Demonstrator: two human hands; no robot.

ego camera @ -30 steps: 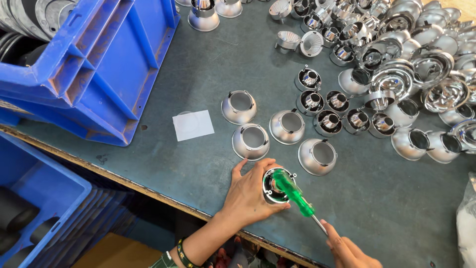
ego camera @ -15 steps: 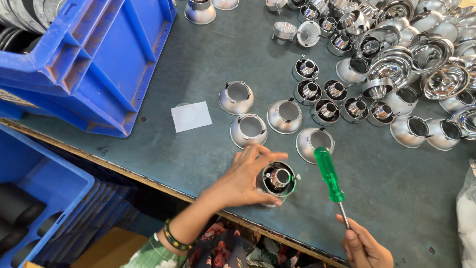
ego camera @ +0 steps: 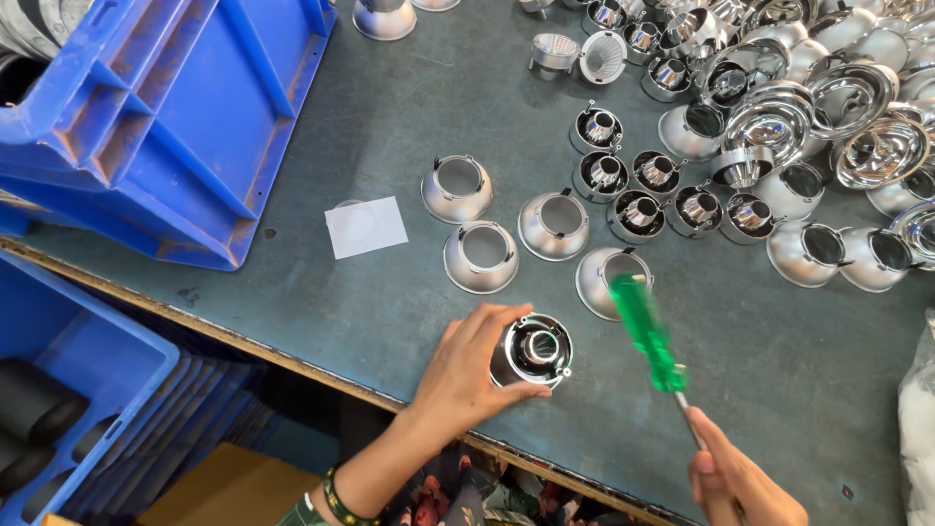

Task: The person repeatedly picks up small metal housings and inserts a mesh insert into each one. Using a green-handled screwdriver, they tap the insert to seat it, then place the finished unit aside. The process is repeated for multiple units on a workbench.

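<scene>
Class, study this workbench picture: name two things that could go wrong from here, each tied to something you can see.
1. The right hand grips the green screwdriver by its metal shaft, handle outward and blurred; it might slip or strike the cups beside it.
2. The metal fitting under the left hand sits near the table edge and could be knocked off.

The round metal reflector housing (ego camera: 534, 352) you are working on sits near the table's front edge, open face up, showing a dark ring around a shiny chrome centre, with small tabs sticking out at its rim. The screwdriver (ego camera: 651, 334) has a translucent green handle, blurred, and a thin metal shaft; it slants just right of the housing, handle end uppermost, apart from it.
</scene>
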